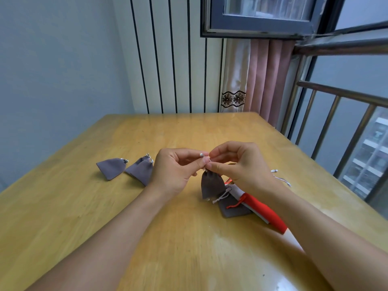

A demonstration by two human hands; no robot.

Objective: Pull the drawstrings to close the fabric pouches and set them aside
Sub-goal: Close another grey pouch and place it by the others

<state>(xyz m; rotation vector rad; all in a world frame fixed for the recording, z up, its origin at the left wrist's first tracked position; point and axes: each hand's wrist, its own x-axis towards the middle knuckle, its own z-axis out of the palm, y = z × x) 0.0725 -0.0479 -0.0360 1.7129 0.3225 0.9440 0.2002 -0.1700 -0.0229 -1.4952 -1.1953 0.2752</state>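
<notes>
Left hand: the left hand (pixel 174 169) has its grip pinched tight on a silver-beaded drawstring (pixel 202 154).
Right hand: the right hand (pixel 239 162) pinches the cord beside it.
Pouch: a small grey velvet pouch (pixel 211 184) hangs below both hands, above the wooden desk (pixel 147 217).
Set aside: two grey pouches (pixel 126 168) (cinched) at left.
Pile: red pouch (pixel 262 208) by right forearm.
</notes>
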